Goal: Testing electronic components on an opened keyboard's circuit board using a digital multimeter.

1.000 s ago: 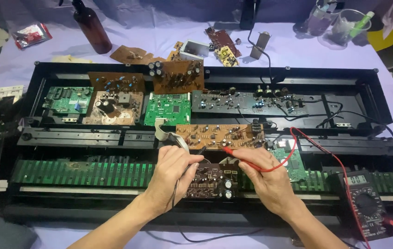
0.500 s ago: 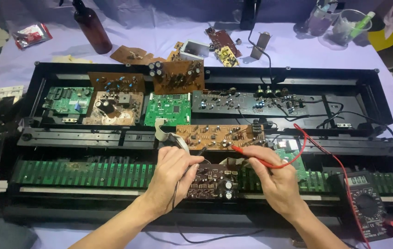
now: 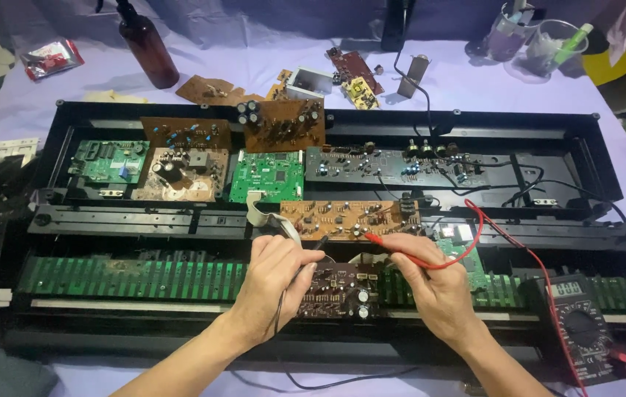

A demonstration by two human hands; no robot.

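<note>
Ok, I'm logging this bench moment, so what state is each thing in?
left hand: grips the black probe, tip toward the orange board
right hand: grips the red probe, tip toward the same board
multimeter: lying flat, leads plugged in
black chassis: open, boards exposed
brown bottle: upright

Electronics repair bench, opened black keyboard chassis [image 3: 474, 121] filling the cloth-covered table [image 3: 254, 62], loose circuit boards [image 3: 357, 73] at 12 o'clock, brown bottle [image 3: 147, 48] at 11 o'clock, digital multimeter [image 3: 581, 327] at 4 o'clock, plastic cups of tools [image 3: 530, 40] at 1 o'clock
</note>
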